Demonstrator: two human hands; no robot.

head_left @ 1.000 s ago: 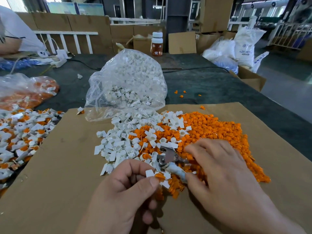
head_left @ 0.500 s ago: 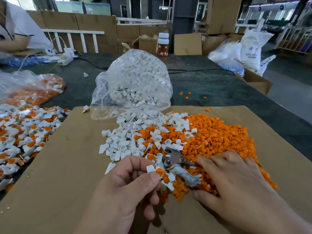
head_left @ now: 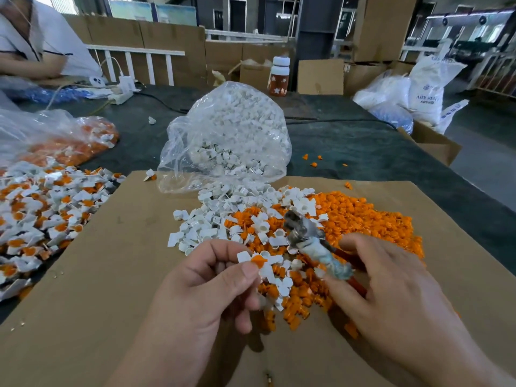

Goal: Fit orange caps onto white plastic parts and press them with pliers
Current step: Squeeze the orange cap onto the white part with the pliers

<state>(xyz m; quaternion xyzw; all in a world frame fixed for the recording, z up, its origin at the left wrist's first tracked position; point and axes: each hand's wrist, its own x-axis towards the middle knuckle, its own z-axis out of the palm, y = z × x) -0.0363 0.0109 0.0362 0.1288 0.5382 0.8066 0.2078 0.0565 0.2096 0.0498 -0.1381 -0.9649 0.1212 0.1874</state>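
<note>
My left hand (head_left: 212,286) pinches a white plastic part with an orange cap (head_left: 252,259) between thumb and forefinger, held above the cardboard sheet (head_left: 111,275). My right hand (head_left: 391,297) grips the taped handles of the pliers (head_left: 310,241), whose metal jaws are tilted up and point away over the pile. A heap of loose orange caps (head_left: 371,219) lies in the middle and to the right of the sheet. Loose white parts (head_left: 212,222) lie mixed in on its left side.
A clear bag of white parts (head_left: 234,135) stands behind the heap. Several capped parts (head_left: 42,213) lie piled at the left, with a bag of orange pieces (head_left: 69,141) behind. Another person (head_left: 33,43) sits at the far left. A bottle (head_left: 279,76) and cardboard boxes stand at the back.
My right hand has taken hold of the pliers and lifted them off the pile, jaws swinging up and away. My left hand still holds the capped part.
</note>
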